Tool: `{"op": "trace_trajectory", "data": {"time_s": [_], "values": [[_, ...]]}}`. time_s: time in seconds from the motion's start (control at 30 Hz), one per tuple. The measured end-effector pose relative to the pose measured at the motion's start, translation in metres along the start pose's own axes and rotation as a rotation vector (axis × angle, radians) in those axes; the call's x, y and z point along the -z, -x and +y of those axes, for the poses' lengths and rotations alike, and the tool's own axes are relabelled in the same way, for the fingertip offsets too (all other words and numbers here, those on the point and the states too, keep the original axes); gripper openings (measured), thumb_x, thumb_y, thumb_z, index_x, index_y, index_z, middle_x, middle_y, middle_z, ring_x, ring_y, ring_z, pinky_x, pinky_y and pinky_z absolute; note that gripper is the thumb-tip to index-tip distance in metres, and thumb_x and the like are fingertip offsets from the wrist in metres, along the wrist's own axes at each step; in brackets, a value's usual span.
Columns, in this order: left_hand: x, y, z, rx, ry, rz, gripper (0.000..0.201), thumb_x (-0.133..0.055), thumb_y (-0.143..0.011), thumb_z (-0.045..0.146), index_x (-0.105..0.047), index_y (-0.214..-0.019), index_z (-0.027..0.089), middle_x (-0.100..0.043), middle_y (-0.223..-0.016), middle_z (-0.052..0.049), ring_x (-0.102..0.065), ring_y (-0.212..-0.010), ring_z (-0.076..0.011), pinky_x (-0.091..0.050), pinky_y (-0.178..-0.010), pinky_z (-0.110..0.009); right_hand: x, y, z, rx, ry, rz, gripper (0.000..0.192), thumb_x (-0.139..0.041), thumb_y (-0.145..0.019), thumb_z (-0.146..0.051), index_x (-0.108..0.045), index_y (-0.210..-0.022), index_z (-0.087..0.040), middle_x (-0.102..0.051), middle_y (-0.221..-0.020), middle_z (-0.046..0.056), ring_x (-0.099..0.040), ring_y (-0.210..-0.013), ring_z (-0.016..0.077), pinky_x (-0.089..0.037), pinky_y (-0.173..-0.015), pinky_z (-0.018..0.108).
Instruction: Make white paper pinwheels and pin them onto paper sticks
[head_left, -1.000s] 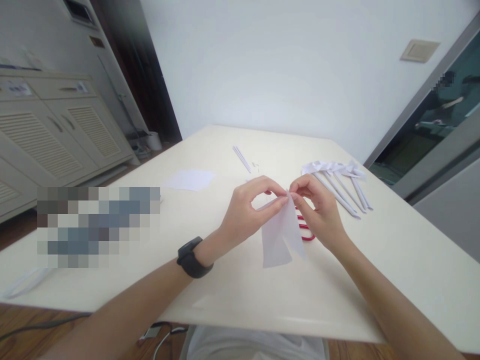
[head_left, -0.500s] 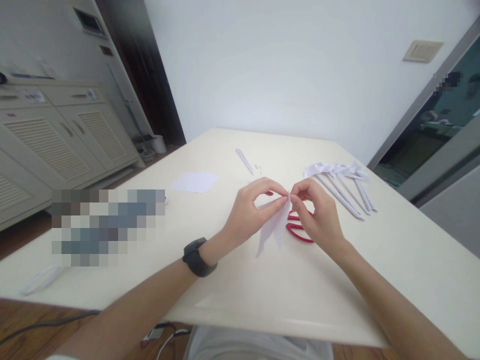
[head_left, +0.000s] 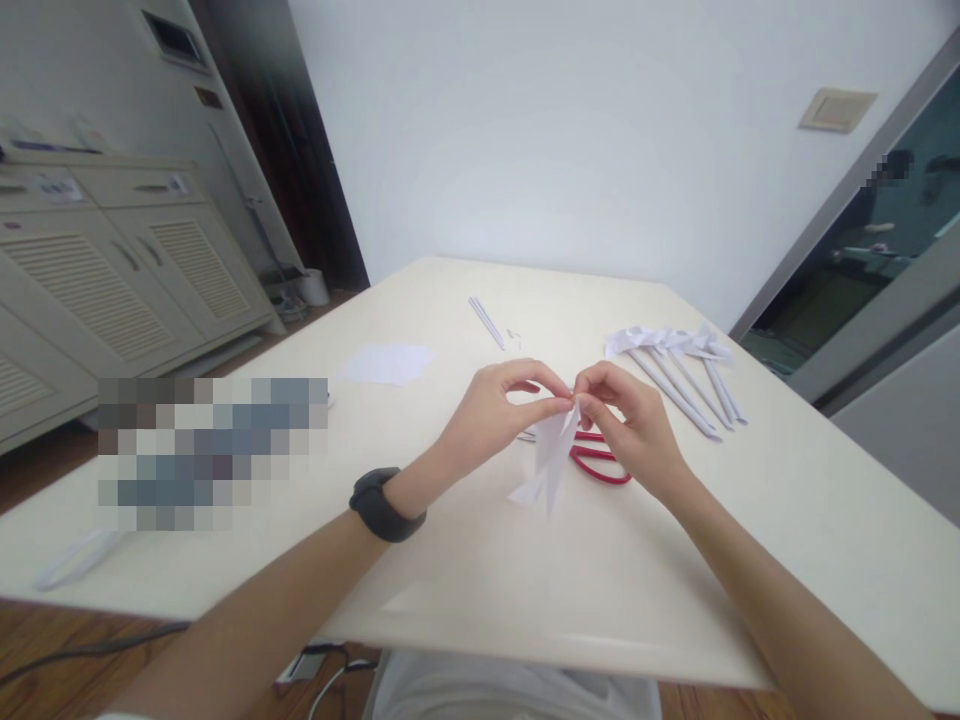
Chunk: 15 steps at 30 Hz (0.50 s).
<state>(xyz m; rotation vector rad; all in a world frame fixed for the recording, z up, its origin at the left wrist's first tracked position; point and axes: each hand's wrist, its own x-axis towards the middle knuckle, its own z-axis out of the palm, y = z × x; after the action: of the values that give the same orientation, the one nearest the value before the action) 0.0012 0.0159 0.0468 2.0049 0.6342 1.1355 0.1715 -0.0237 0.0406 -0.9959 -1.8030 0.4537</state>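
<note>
My left hand (head_left: 491, 415) and right hand (head_left: 626, 425) pinch the folded paper (head_left: 551, 460) at its top; since a second ago it has narrowed, folds gathering.

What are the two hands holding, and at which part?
Both the left hand and right hand pinch a folded white paper at its top corner.

So the folded paper piece (head_left: 551, 462) is hanging mid-table (head_left: 480, 590) between both hands, scissors (head_left: 596, 462) lying right behind it. Paper pinwheels (head_left: 679, 365) are sitting at 2 o'clock, a loose sheet (head_left: 386, 364) at 10, thin paper sticks (head_left: 486, 320) at 12.
</note>
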Motion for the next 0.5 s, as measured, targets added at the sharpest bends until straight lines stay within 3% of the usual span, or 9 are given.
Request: {"op": "trace_trajectory", "data": {"time_s": [0.2, 0.5], "values": [[0.0006, -0.0023, -0.0072, 0.065, 0.117, -0.025, 0.014, -0.063, -0.075, 0.030, -0.066, -0.076, 0.016, -0.066, -0.078, -0.003, -0.061, -0.078, -0.0149, -0.049, -0.076, -0.030, -0.0018, -0.0015, 0.0010, -0.131, -0.152, -0.052, 0.008, -0.051, -0.086, -0.026, -0.051, -0.082, -0.019, -0.050, -0.067, -0.002, -0.051, -0.058, 0.0100, -0.042, -0.058, 0.025], [0.0009, -0.0031, -0.0094, 0.090, 0.086, -0.037, 0.012, -0.063, -0.075, 0.027, -0.065, -0.076, 0.015, -0.065, -0.079, -0.003, -0.061, -0.079, -0.0154, -0.049, -0.077, -0.029, -0.0031, -0.0034, 0.0024, -0.243, -0.251, -0.117, 0.016, -0.056, -0.082, -0.034, -0.047, -0.084, -0.021, -0.051, -0.074, -0.002, -0.051, -0.064, 0.0106, -0.044, -0.060, 0.025]]}}
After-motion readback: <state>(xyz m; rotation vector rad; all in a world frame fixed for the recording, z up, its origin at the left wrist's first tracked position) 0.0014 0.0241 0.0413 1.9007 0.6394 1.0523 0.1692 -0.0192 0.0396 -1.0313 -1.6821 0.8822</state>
